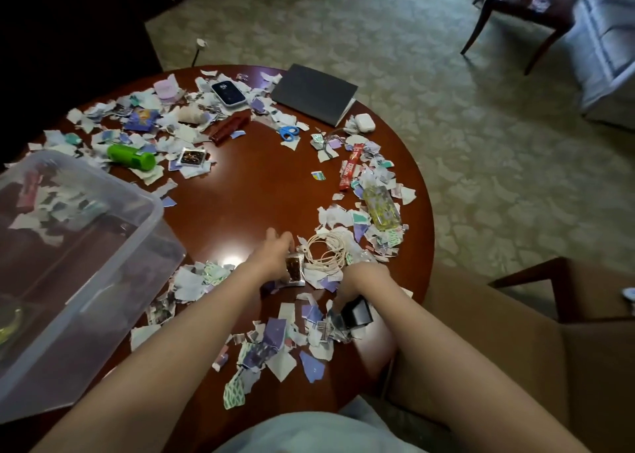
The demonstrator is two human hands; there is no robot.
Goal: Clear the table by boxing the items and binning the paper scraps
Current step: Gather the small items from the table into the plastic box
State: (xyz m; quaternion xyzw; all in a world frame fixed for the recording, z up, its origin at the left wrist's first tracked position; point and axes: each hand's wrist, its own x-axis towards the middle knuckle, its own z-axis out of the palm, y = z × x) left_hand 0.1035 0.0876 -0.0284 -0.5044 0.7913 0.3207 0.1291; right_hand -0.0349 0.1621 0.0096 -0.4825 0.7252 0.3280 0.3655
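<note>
On the round table (261, 191), a clear plastic box (153, 208) sits at the left edge, with paper scraps (275, 346) strewn around it. Boxing seems under way: the left hand (275, 258) pinches a silver packet (295, 272) beside the right hand (360, 279), whose fingers I cannot tell. Next, the packet likely needs carrying left over the box rim.

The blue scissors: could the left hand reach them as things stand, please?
Probably yes: bare table lies between the left hand and the scissors, though that hand already holds a foil packet.
</note>
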